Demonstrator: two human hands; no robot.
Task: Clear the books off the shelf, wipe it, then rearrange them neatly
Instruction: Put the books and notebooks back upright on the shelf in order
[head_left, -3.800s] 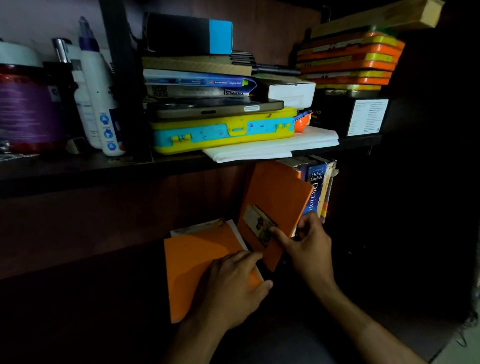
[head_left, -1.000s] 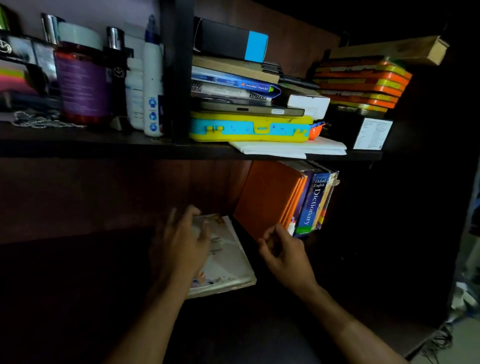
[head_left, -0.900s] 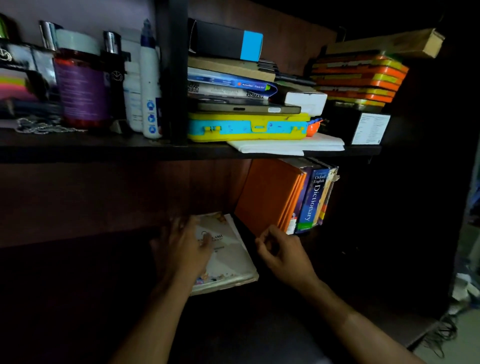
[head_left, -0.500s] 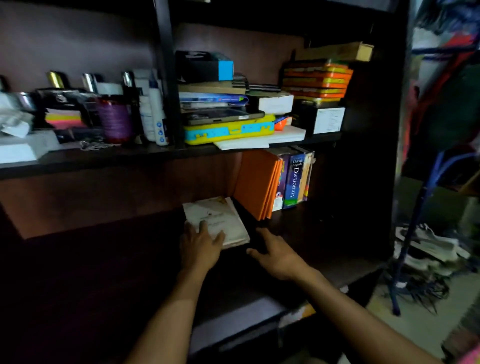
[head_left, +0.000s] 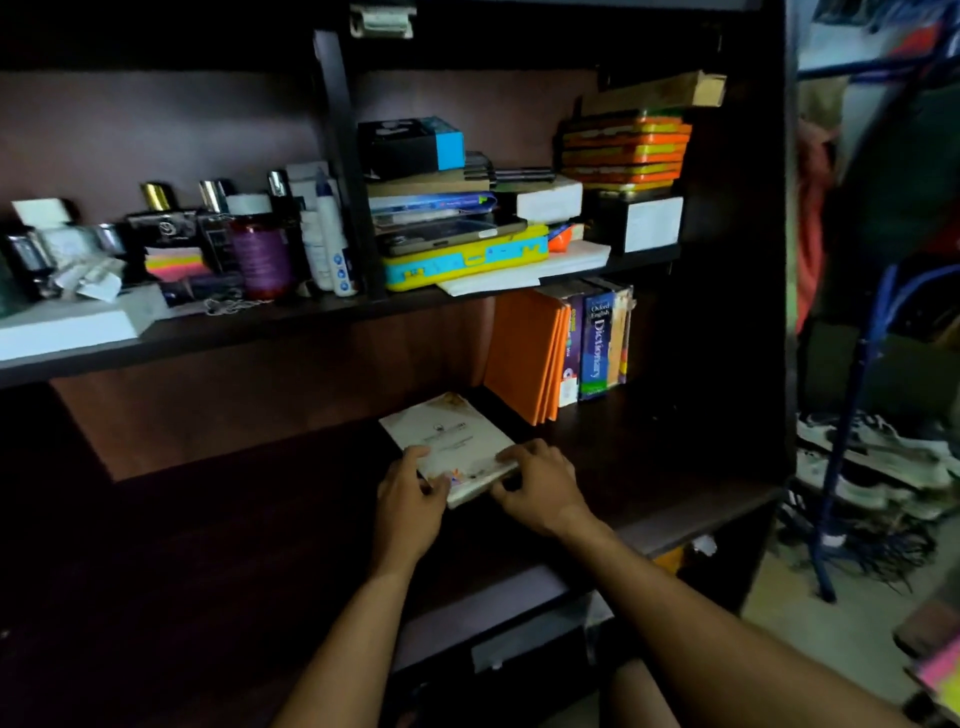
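A white-covered book (head_left: 453, 440) lies flat on the dark lower shelf (head_left: 649, 467). My left hand (head_left: 408, 501) grips its near left corner, thumb on the cover. My right hand (head_left: 537, 486) grips its near right edge, fingers curled over the cover. Behind and to the right, several books stand upright: orange-covered ones (head_left: 524, 353) lean at the left of the row, a blue Oxford dictionary (head_left: 597, 345) stands further right.
The upper shelf (head_left: 260, 322) carries bottles, a purple jar (head_left: 260, 257), a yellow and blue case (head_left: 467, 257) under stacked boxes, and orange boxes (head_left: 626, 150). A dark divider post (head_left: 345, 171) stands mid-shelf. Shoes and a blue metal stand (head_left: 852, 415) are on the floor at right.
The orange book I held earlier now stands in the row. The camera pulled back. My right hand moved left from the shelf onto the white book; both hands now hold its near edge.
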